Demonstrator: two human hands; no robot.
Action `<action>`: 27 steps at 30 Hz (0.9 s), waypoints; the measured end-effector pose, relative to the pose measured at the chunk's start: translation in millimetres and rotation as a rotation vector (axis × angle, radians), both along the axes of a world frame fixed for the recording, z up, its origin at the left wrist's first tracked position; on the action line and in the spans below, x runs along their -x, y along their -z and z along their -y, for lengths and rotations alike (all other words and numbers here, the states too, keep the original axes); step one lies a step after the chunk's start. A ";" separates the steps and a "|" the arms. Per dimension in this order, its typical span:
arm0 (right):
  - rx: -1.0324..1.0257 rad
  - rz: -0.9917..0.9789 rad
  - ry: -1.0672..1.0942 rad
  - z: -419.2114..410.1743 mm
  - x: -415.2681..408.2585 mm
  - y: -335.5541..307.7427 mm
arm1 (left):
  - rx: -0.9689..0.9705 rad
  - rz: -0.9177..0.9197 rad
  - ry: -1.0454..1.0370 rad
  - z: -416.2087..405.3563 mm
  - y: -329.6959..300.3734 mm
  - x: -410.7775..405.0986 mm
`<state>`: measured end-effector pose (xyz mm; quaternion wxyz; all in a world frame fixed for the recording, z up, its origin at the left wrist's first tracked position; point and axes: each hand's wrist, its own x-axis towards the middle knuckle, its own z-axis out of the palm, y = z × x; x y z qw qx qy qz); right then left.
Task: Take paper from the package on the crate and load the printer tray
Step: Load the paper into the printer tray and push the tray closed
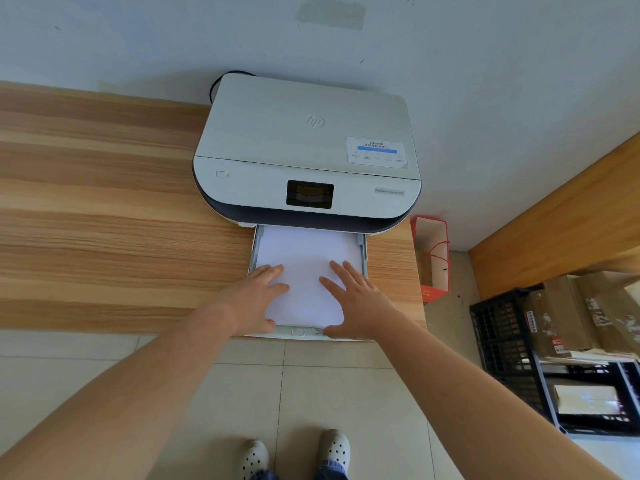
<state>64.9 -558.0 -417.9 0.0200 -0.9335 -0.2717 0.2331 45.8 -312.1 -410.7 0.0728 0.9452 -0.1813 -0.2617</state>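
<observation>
Both hands lie flat with fingers spread, the left hand [258,299] and right hand [356,299] pressing on the white paper [303,268] under them in the pulled-out printer tray [363,252].

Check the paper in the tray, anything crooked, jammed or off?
Nothing stands out. The white paper stack lies flat and square between the side guides of the pulled-out tray, no bent corners visible. The left hand and right hand rest flat on it. The printer lid is closed.
</observation>
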 end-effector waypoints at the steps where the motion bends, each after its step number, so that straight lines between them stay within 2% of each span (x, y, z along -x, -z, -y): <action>1: 0.006 -0.011 -0.003 -0.2 -1.7 -0.5 | -0.001 -0.004 0.003 0.1 -0.3 -0.6; 17: 0.006 -0.029 0.020 -2.8 -2.5 -0.2 | -0.036 -0.010 0.017 2.5 -4.0 -4.1; 23: -0.078 0.000 0.070 -10.6 -14.3 0.8 | -0.118 -0.010 0.023 3.0 -7.3 -11.3; 27: -0.017 0.047 0.066 -18.0 -25.6 10.1 | -0.132 -0.038 0.020 4.9 -8.3 -12.7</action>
